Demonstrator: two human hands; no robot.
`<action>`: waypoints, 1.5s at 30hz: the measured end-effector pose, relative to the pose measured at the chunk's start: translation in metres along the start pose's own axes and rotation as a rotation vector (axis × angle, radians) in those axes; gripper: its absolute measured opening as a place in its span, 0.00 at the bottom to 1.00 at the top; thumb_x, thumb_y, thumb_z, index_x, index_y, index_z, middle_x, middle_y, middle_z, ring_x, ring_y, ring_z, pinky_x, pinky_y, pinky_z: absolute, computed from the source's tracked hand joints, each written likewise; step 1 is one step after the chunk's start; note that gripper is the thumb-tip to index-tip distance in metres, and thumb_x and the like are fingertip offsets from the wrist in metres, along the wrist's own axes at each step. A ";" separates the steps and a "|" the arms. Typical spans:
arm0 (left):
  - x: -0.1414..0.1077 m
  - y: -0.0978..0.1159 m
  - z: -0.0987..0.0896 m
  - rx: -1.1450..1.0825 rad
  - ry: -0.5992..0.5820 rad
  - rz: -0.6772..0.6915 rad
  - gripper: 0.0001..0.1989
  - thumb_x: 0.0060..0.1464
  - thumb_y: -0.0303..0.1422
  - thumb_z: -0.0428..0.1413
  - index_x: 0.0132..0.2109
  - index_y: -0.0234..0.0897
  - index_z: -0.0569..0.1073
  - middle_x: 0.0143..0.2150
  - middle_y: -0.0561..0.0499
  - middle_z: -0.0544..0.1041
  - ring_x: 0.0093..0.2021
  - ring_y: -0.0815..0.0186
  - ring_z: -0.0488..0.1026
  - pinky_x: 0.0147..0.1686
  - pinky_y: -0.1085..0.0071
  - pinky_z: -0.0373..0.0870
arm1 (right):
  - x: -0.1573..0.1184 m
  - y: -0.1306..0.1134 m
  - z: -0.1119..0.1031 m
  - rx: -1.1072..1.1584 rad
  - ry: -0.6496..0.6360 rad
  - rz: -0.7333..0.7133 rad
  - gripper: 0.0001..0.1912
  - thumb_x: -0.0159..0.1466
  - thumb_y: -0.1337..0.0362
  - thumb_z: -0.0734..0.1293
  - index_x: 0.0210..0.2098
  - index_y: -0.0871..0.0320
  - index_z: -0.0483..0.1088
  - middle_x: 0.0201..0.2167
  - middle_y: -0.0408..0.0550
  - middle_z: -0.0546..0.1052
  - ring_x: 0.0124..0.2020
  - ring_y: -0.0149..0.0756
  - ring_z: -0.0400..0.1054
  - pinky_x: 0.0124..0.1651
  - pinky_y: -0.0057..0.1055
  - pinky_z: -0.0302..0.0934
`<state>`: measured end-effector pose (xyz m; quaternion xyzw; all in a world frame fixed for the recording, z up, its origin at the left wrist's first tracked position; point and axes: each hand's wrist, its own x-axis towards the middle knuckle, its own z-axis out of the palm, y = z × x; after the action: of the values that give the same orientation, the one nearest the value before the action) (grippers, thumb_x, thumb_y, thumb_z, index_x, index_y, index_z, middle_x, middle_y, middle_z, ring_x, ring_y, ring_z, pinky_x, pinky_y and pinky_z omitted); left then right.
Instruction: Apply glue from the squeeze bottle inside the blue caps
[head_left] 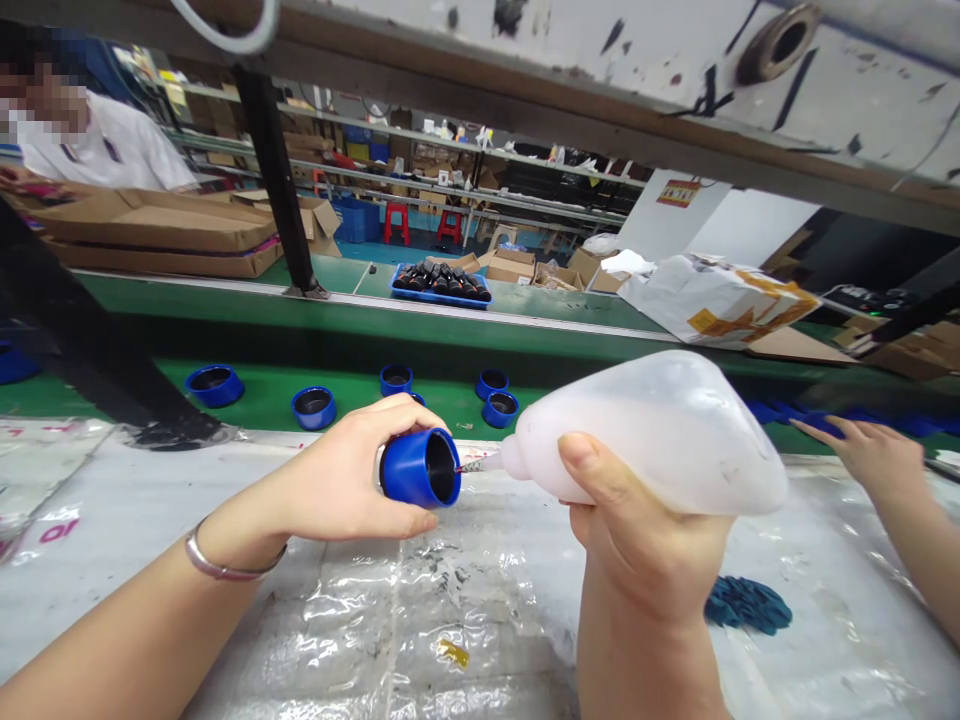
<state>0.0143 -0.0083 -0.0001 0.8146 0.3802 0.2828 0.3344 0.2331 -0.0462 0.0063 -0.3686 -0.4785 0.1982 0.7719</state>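
Currently the left hand [345, 480] closes around a blue cup [394, 468], open end facing the nozzle [472, 463] of a translucent squeeze bottle [652, 430] gripped in the right hand [637, 540]; more blue cups [313, 408] stand on the green belt [251, 400] beyond, and another person's hand [874, 455] reaches in at right

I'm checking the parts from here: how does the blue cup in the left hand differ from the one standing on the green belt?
The held blue cup lies sideways in the left hand, its open end facing the nozzle of the squeeze bottle; the blue cup on the belt stands open end up on the green belt. The held blue cup is gripped, while the blue cup on the belt stands untouched. Both are round and blue, with dark interiors.
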 end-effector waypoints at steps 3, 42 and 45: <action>0.000 0.001 0.000 0.034 0.020 0.005 0.23 0.43 0.34 0.70 0.48 0.43 0.76 0.46 0.52 0.76 0.46 0.57 0.75 0.47 0.64 0.72 | 0.000 0.001 -0.001 0.021 -0.014 0.011 0.12 0.51 0.62 0.83 0.32 0.54 0.81 0.31 0.44 0.81 0.30 0.37 0.76 0.28 0.34 0.76; 0.008 -0.014 0.023 -0.243 -0.035 0.199 0.29 0.52 0.28 0.71 0.59 0.44 0.72 0.58 0.49 0.76 0.59 0.57 0.74 0.60 0.62 0.68 | -0.005 0.003 0.001 0.216 -0.201 0.128 0.07 0.56 0.62 0.80 0.32 0.54 0.81 0.29 0.43 0.80 0.29 0.33 0.76 0.30 0.30 0.76; 0.006 -0.012 0.027 -0.269 -0.064 0.169 0.29 0.52 0.28 0.70 0.59 0.44 0.72 0.59 0.50 0.77 0.58 0.58 0.75 0.59 0.63 0.69 | -0.005 0.004 0.002 0.230 -0.193 0.135 0.07 0.55 0.63 0.80 0.32 0.55 0.80 0.29 0.43 0.80 0.29 0.33 0.76 0.30 0.30 0.77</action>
<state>0.0318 -0.0060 -0.0247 0.8003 0.2580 0.3320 0.4274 0.2290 -0.0464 0.0005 -0.2885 -0.4988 0.3378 0.7442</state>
